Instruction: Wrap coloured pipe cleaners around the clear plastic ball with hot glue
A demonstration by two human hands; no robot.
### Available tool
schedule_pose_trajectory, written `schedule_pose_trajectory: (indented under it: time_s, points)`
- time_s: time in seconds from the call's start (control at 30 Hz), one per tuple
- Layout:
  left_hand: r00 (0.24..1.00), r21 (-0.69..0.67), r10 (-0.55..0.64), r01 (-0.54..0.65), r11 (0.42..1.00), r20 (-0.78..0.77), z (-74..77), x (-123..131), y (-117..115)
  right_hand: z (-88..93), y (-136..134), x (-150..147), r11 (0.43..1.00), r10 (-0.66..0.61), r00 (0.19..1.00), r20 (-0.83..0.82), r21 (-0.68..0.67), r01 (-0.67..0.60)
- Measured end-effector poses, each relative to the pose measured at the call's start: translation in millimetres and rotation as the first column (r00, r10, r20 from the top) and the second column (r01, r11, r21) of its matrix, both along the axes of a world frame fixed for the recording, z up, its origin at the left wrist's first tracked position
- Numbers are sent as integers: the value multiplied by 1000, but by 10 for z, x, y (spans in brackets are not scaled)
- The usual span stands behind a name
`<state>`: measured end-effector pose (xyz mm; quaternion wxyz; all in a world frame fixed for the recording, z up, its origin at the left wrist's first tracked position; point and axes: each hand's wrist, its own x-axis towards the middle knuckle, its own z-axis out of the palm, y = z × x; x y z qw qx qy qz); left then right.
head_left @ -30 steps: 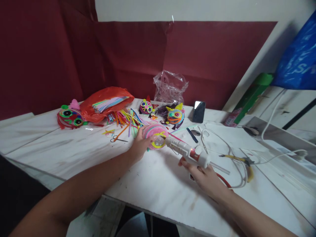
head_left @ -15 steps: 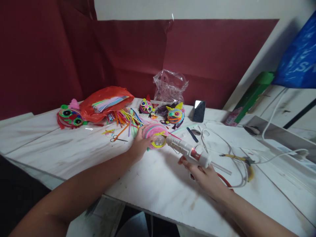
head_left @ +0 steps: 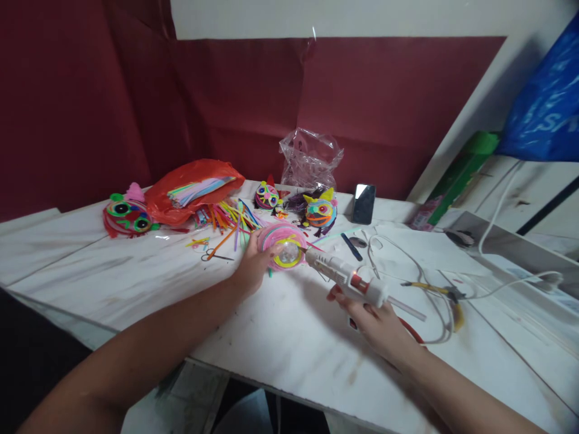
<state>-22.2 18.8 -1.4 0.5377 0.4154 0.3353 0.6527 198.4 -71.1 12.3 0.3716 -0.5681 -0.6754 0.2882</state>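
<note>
My left hand (head_left: 254, 263) is closed on the side of a round pink craft piece (head_left: 275, 236) wound in pipe cleaners, with a yellow ring around a clear centre. In my right hand (head_left: 367, 313) is a white hot glue gun (head_left: 340, 271), a clear glue stick jutting from its back end and a small light glowing on its side. The gun's nozzle points left, at the edge of the yellow ring; whether it touches is too small to tell. My right fingers wrap the handle, which is mostly hidden.
Behind lie several finished animal faces (head_left: 321, 211), a red bag of pipe cleaners (head_left: 199, 196), a clear plastic bag (head_left: 310, 160) and a phone (head_left: 363, 204). Scissors (head_left: 219, 257) rest at left. Yellow-handled pliers (head_left: 427, 288) and a white cord (head_left: 446, 319) lie at right.
The pink craft piece has tilted slightly and shifted a little left with my left hand, showing more of its yellow ring. The glue gun has barely moved.
</note>
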Motion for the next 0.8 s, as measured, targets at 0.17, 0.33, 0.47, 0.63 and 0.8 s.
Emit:
schedule_pose_trajectory:
  time_s: [0.17,0.33,0.47,0.63,0.8]
  points:
    - [1000,13,-11,11,1000,-11,-23,-6,20,-9,5,22,1000,12,1000,12,6,-12]
    - [1000,24,-11,10,1000,10,-57,-12,41,-83,29,56,1000,-5,1000,-2,21,5]
    - [1000,25,-29,29,999,10,-57,-16,41,-79,34,58,999,6,1000,-4,37,-6]
    - [999,21,-43,43,999,-12,-31,-11,22,-38,22,45,999,32,999,22,13,-32]
    - [1000,30,-18,17,999,9,-19,-9,12,-33,13,49,999,18,1000,17,29,-19]
